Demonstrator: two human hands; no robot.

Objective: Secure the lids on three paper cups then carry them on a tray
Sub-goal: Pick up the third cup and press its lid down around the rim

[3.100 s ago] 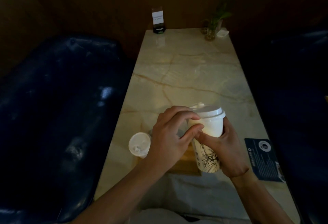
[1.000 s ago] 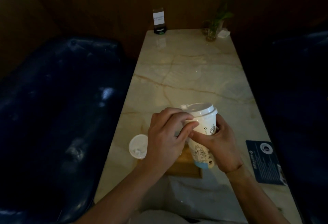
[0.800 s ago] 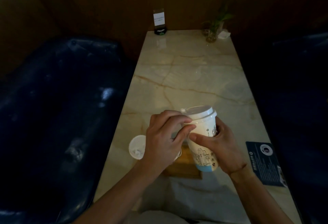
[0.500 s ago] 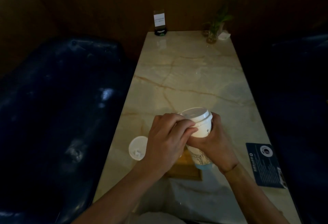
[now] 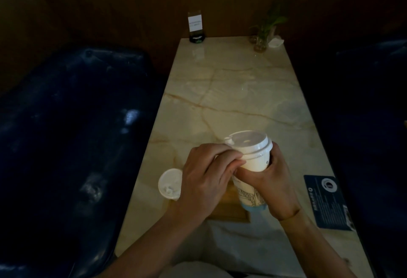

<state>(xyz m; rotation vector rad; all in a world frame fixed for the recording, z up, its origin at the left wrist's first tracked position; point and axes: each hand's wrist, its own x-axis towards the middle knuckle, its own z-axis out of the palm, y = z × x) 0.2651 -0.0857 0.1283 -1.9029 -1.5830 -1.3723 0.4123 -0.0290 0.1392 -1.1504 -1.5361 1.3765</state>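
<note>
Head view: right hand (image 5: 272,184) wraps printed paper cup (image 5: 253,180) at mid-body, fingers curled round it, cup tilted above wooden tray (image 5: 231,209) near table's (image 5: 231,92) near edge. Left hand (image 5: 204,180) pinches rim of white lid (image 5: 248,144) seated on cup. Second lidded cup (image 5: 170,184) at table's left edge. Dark card (image 5: 326,202) by right edge. Sign holder (image 5: 195,27), plant vase (image 5: 263,37) at far edge.

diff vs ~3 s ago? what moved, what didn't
The held cup was turned in the right hand: bamboo print then, building sketch and blue base now. Left hand crept up to pinch the lid rim. Second cup, tray, card unchanged.
</note>
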